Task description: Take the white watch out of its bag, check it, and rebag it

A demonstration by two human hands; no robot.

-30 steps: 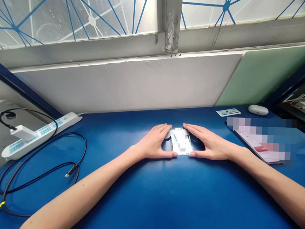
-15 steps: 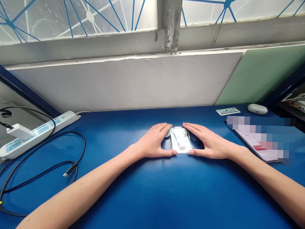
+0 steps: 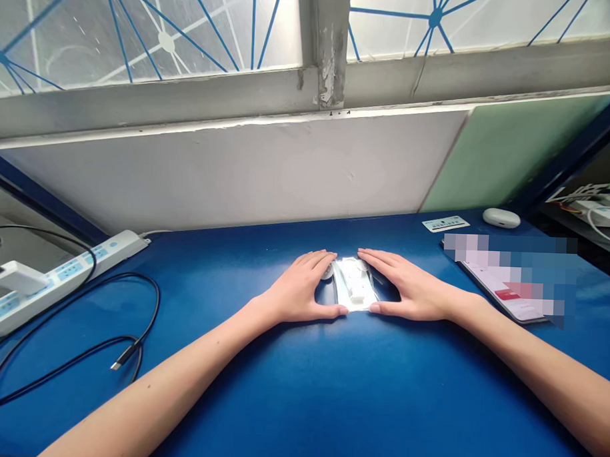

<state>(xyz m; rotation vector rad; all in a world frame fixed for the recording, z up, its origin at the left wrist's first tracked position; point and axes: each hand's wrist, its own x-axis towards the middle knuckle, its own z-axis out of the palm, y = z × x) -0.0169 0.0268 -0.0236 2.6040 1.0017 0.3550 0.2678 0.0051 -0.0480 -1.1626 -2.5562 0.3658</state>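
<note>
On the blue table lies a small clear packet [image 3: 341,283] with a white piece [image 3: 356,283] in it, whose kind I cannot make out. My left hand [image 3: 299,288] rests along the packet's left side, thumb stretched out apart from the fingers. On the other side my right hand [image 3: 410,285] is spread in the same way. Both thumb tips are at the packet's near corners, and the fingertips are by its far end. A small round whitish thing [image 3: 327,272] shows beside it, partly covered by my left fingers.
To the left are a white power strip [image 3: 68,271] with a white charger [image 3: 18,278] and a looped black cable [image 3: 155,296]. On the right lie a phone [image 3: 508,289], a card [image 3: 445,224] and a white earbud case [image 3: 501,218]. A wall panel [image 3: 247,173] stands behind the table.
The view has shifted slightly, so everything appears a bit further left and lower. Both hands and the packet keep the same position relative to each other.
</note>
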